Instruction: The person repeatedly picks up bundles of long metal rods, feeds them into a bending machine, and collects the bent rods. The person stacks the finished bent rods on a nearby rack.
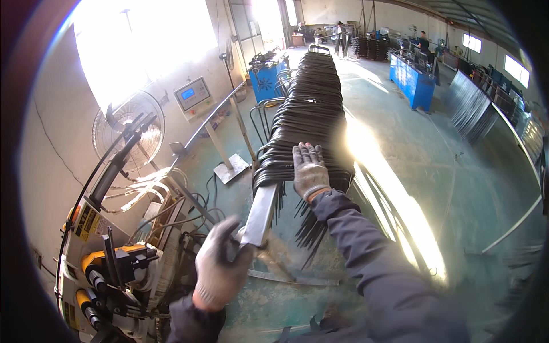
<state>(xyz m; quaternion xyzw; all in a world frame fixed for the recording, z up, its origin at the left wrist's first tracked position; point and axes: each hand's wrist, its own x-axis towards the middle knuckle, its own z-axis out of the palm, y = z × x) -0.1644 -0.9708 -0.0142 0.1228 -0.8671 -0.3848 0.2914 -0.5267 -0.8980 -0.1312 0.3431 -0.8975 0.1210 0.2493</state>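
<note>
A long row of bent black metal rods [303, 120] hangs packed together over a pale rectangular metal bar [261, 216], running away from me. My right hand [310, 171], in a grey-stained glove, lies flat against the near end of the row with its fingers stretched out. At the bar's near end is my left hand [220, 266], gloved in white with dark fingertips. Its thumb and fingers are curved apart, with a gap between them. I cannot tell whether it touches the bar. The rods' loose lower ends fan out below my right hand.
A machine with orange-and-black parts [117, 263] stands at lower left, cables beside it. Behind it are a round fan [128, 128] and a wall-mounted control box [194, 94]. Blue machines [413, 80] and two people [423, 43] are farther back. Long rods lie on the floor at right.
</note>
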